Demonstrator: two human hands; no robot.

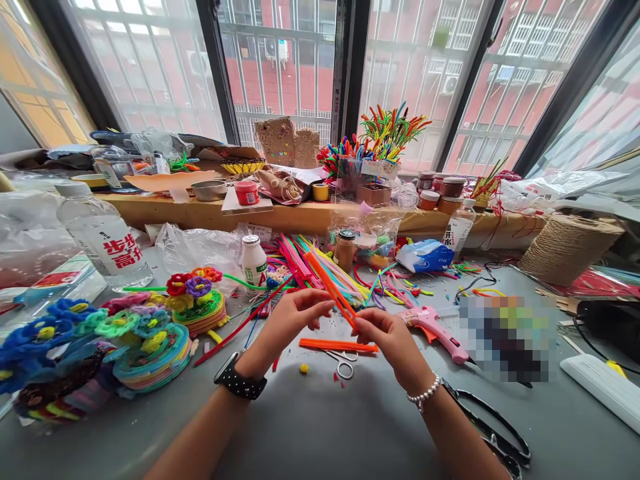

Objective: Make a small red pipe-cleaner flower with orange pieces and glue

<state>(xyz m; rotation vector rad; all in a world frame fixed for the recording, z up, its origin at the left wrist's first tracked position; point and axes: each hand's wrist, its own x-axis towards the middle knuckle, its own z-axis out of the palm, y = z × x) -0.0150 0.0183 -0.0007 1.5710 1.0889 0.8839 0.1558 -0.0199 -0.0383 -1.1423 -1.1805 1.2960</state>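
Orange pipe cleaners (327, 279) slant upward between my two hands, above the middle of the table. My right hand (387, 339) pinches their lower end between thumb and fingers. My left hand (300, 319) is closed around their middle, thumb and forefinger at the strands; its other fingers are curled. Below the hands lies another orange bundle of pipe cleaners (320, 344), partly over a small pair of scissors (345, 369). A yellow pompom (304, 368) sits just left of the scissors. To the right of my right hand rests a pink glue gun (445, 337).
Pipe-cleaner flowers (120, 323) and round coiled pieces fill the left side. Loose coloured pipe cleaners (295, 260) lie behind my hands, beside a white bottle (253, 260) and a brown jar (345, 250). Black-handled scissors (523, 443), a twine spool (570, 250) and a white power strip (600, 387) are right.
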